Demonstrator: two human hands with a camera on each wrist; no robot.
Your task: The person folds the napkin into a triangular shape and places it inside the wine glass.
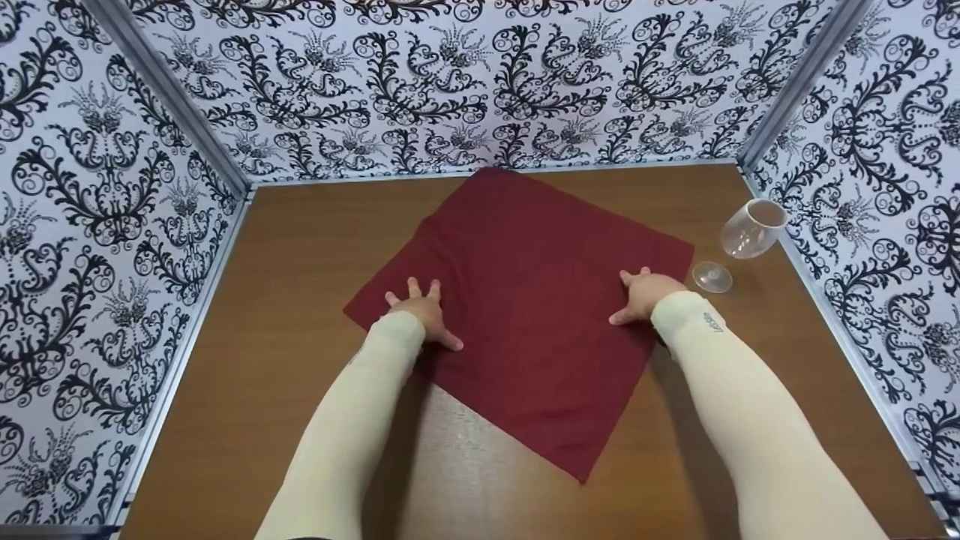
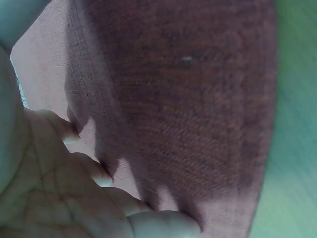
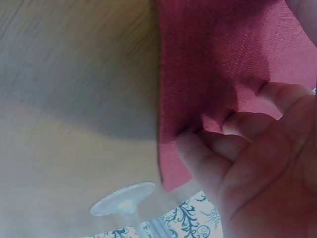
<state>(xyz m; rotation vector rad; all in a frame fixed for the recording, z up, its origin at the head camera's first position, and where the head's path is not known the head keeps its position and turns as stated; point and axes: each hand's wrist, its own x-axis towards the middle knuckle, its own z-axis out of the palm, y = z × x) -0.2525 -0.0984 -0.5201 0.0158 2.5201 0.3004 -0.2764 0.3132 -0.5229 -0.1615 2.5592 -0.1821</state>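
A dark red cloth napkin (image 1: 540,270) lies spread out on the wooden table, one corner pointing at the back wall and another toward me. My left hand (image 1: 424,310) rests on its left part with the fingers spread apart. On the right part, near the edge, my right hand (image 1: 648,294) touches the fabric with spread fingers. Both wrist views show the fingertips pressing on the napkin (image 2: 198,124) (image 3: 208,59), with nothing gripped. Slight creases run through the fabric by the left hand.
A clear wine glass (image 1: 750,231) stands upright close to the napkin's right corner, beyond my right hand. The brown table (image 1: 277,315) is bordered by patterned black-and-white panels (image 1: 450,82) at the back and both sides, with metal posts at the corners.
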